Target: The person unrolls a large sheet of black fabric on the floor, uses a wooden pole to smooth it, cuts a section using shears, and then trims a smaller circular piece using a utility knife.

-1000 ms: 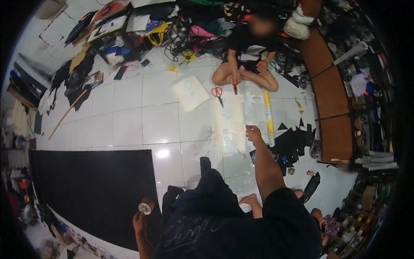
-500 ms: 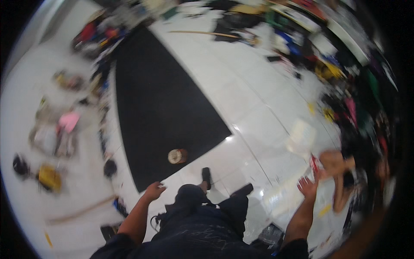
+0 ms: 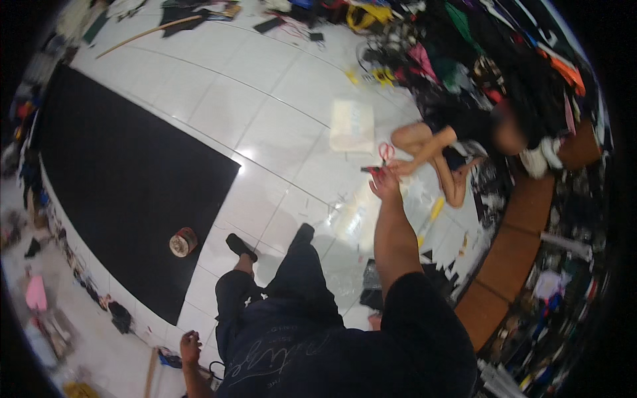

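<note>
- Scissors (image 3: 385, 153) with red handles are the thing in hand here: they sit far and right of you, over the white tile floor (image 3: 265, 113), held out by the seated person's hand (image 3: 398, 168).
- Your right hand (image 3: 383, 184) is stretched out far, just below those scissors; its fingers look loosely spread, not pinching anything, though it is too small to be sure.
- Your left hand (image 3: 190, 344) hangs near you at the lower left, fingers curled loosely, holding nothing that shows.
- Judging by this, you are at the hand-over step; next you would need to close your fingers on the handles, clear of the blades.
- Compared with half a second ago, your view has swung right: the black mat (image 3: 119, 179) with its tape roll (image 3: 182, 242) now lies left, and your right arm has come much closer to the seated person.
</note>
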A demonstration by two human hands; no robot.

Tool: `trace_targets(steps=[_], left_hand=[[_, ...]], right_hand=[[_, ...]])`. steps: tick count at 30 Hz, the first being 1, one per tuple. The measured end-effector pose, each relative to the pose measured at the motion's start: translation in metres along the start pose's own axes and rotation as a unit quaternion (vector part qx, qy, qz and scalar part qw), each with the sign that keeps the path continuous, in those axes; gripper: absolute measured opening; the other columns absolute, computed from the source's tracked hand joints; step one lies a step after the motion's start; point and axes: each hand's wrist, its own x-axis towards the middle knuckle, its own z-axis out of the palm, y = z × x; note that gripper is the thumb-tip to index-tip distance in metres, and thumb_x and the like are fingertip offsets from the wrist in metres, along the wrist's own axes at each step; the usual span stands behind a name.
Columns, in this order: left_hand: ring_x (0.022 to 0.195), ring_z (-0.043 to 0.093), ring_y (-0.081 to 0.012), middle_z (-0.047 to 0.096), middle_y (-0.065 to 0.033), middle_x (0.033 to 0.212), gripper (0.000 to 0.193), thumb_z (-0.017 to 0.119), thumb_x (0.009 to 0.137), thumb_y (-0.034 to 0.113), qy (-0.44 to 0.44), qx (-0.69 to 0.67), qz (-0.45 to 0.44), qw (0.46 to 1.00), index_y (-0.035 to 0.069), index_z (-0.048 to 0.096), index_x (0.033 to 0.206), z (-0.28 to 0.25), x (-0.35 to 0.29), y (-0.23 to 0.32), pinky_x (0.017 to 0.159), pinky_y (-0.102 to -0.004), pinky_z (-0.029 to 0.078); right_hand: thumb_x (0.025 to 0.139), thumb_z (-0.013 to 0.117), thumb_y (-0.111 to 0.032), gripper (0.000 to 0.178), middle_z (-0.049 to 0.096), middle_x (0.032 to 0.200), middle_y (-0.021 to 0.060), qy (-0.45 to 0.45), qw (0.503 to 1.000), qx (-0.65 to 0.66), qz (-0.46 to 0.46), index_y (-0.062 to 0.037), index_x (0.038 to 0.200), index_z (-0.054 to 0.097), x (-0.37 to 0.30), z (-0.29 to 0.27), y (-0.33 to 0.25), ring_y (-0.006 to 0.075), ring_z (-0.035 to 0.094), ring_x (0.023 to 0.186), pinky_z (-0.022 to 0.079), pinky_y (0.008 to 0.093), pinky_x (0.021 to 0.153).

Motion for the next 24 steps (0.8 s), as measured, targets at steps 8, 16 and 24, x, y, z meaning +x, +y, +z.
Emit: trace_targets(steps=[8, 16, 24], left_hand=[[0.072, 0.061, -0.0163, 0.066, -0.0126, 0.091, 0.040, 0.062, 0.090, 0.023, -0.035, -0.031, 0.050, 0.998, -0.003, 0.057, 0.121, 0.031, 0.043, 0.056, 0.060, -0.0297, 0.049], [0.098, 0.066, -0.0294, 0.068, -0.0180, 0.104, 0.045, 0.067, 0.086, 0.041, 0.013, -0.038, 0.236, 0.971, 0.004, 0.065, 0.112, -0.002, 0.108, 0.165, 0.085, -0.0393, 0.051], [0.098, 0.064, -0.0250, 0.067, -0.0141, 0.105, 0.052, 0.058, 0.091, 0.051, -0.186, -0.073, 0.419, 0.886, 0.005, 0.064, 0.115, -0.063, 0.140, 0.352, 0.081, -0.0360, 0.051]], right_hand=[[0.093, 0.055, -0.038, 0.025, 0.064, 0.104, -0.0026, -0.099, 0.972, -0.160, -0.141, -0.0174, 0.105, 0.060, -0.042, -0.021, -0.017, 0.0151, 0.059, 0.096, 0.047, 0.0348, 0.077], [0.087, 0.062, -0.016, 0.025, 0.059, 0.082, -0.0019, 0.028, 0.919, -0.304, -0.249, -0.0165, 0.109, 0.052, -0.144, 0.163, 0.128, 0.0091, 0.056, 0.062, 0.040, 0.0214, 0.047], [0.095, 0.062, -0.027, 0.029, 0.055, 0.106, 0.0070, -0.274, 0.851, -0.367, -0.256, -0.0089, 0.112, 0.049, -0.294, 0.455, 0.309, 0.0184, 0.062, 0.092, 0.052, 0.0296, 0.071]])
